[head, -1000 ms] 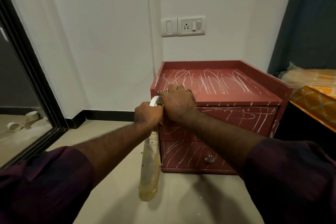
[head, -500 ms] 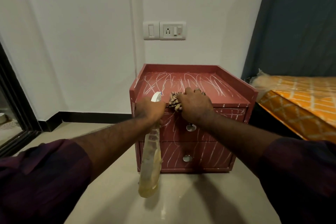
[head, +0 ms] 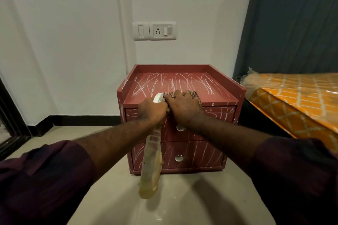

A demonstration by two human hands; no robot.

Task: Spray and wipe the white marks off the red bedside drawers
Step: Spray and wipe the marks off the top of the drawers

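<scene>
Red bedside drawers [head: 201,153] stand on the floor against the white wall, straight ahead of me. White marks [head: 175,82] scrawled across the top, both drawer fronts and the left side. Round metal knob on each drawer, upper knob [head: 180,128] just below my right wrist.

My left hand [head: 150,110] is closed round the neck of the spray bottle [head: 150,166]. Bottle hangs down in front of the drawers, yellowish liquid inside, its white head [head: 158,97] poking up above my knuckles.

My right hand [head: 183,107] is at the front edge of the top, fingers curled over a checked cloth [head: 196,96] and gripping it. The two hands touch.

Switch and socket plate [head: 162,30] on the wall above. Orange patterned mattress [head: 296,97] to the right, dark curtain [head: 292,23] behind it
</scene>
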